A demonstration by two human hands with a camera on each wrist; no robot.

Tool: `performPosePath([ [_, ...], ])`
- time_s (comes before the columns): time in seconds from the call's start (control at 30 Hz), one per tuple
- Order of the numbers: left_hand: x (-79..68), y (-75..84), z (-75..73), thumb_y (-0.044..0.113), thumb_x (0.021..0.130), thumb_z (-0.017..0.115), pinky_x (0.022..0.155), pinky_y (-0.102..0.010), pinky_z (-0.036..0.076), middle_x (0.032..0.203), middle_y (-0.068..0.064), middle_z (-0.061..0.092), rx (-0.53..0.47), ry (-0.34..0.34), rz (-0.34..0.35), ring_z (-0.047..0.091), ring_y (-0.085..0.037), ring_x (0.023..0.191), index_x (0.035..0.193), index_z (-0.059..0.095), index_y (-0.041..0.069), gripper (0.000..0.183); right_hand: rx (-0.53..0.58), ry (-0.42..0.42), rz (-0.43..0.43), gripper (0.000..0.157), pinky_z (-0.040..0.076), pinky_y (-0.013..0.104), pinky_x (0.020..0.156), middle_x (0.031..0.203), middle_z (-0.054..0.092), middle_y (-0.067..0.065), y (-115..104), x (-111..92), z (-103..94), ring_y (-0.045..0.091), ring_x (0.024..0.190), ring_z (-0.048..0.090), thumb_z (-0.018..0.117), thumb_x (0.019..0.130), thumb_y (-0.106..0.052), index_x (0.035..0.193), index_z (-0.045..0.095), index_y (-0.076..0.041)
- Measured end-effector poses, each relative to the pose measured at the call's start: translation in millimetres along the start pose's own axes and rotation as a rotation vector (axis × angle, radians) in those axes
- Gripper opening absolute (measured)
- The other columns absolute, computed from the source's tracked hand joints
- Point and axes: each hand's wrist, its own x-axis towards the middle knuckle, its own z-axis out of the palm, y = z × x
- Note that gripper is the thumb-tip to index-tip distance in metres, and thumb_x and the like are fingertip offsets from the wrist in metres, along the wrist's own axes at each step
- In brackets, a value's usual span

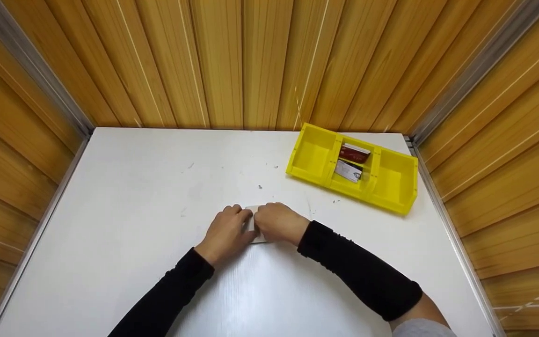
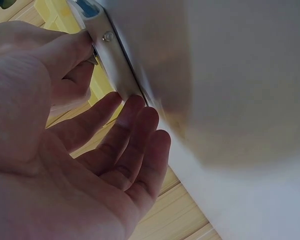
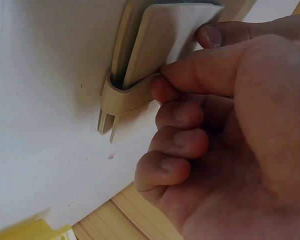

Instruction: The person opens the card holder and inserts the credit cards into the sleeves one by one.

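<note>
A small beige wallet (image 3: 150, 42) with a strap (image 3: 127, 97) around its folded halves stands near the middle of the white table. My right hand (image 1: 279, 222) pinches the strap between thumb and index finger, its other fingers curled in the right wrist view. From the other side my left hand (image 1: 227, 231) holds the wallet, its thumb against one face and its fingertips at the edge. A metal snap (image 2: 108, 36) shows on the beige strap in the left wrist view. In the head view the hands hide most of the wallet.
A yellow tray (image 1: 309, 177) with three compartments sits at the back right of the white table (image 1: 134, 187). Its middle compartment holds a dark red card (image 1: 353, 153) and a whitish card (image 1: 348, 171). Wood-patterned walls (image 1: 260, 65) enclose the table's back and sides.
</note>
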Motion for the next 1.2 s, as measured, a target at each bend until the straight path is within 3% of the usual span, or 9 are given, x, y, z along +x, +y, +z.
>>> performPosePath([
  [0.5,-1.6,0.6,-3.6,0.031,0.089,0.091,0.081,-0.046,0.05,0.095,-0.007,0.064,0.005,-0.049,-0.02,0.059,-0.029,0.088,0.111,0.074,0.005,0.038,0.115,-0.027,0.016,0.006,0.061,0.042,0.08,0.097,0.076,0.009,11,-5,1.6,0.022,0.079,0.061,0.074,0.094,-0.002,0.093,0.075,-0.007],
  [0.67,-1.2,1.0,-5.4,0.033,0.089,0.091,0.08,-0.045,0.049,0.094,-0.006,0.063,0.012,-0.056,-0.026,0.057,-0.027,0.088,0.109,0.074,0.006,0.038,0.189,-0.01,0.039,0.005,0.058,0.041,0.082,0.096,0.073,0.007,13,-8,5.2,0.018,0.079,0.054,0.073,0.097,-0.003,0.095,0.071,-0.008],
  [0.83,-0.5,1.6,-4.4,0.033,0.089,0.091,0.081,-0.046,0.05,0.096,-0.006,0.064,0.012,-0.056,-0.03,0.058,-0.028,0.089,0.111,0.074,0.006,0.038,0.216,0.033,0.033,0.006,0.059,0.043,0.082,0.095,0.073,0.009,16,-11,9.2,0.021,0.08,0.059,0.071,0.1,-0.005,0.095,0.071,-0.007],
  [1.03,-1.8,2.6,-4.9,0.033,0.092,0.089,0.082,-0.047,0.051,0.096,-0.007,0.065,0.016,-0.041,-0.02,0.06,-0.03,0.09,0.11,0.074,0.006,0.035,0.278,0.124,0.068,0.023,0.059,0.046,0.081,0.089,0.07,0.009,21,-18,13.1,0.024,0.079,0.063,0.064,0.11,-0.02,0.093,0.071,-0.005],
  [1.2,-3.7,0.3,-9.0,0.033,0.097,0.083,0.087,-0.05,0.055,0.107,-0.011,0.071,0.043,-0.006,-0.027,0.066,-0.035,0.098,0.123,0.076,0.005,0.039,0.234,0.333,0.102,0.025,0.06,0.043,0.073,0.088,0.067,0.007,28,-26,19.4,0.024,0.079,0.065,0.064,0.111,-0.025,0.096,0.071,-0.006],
])
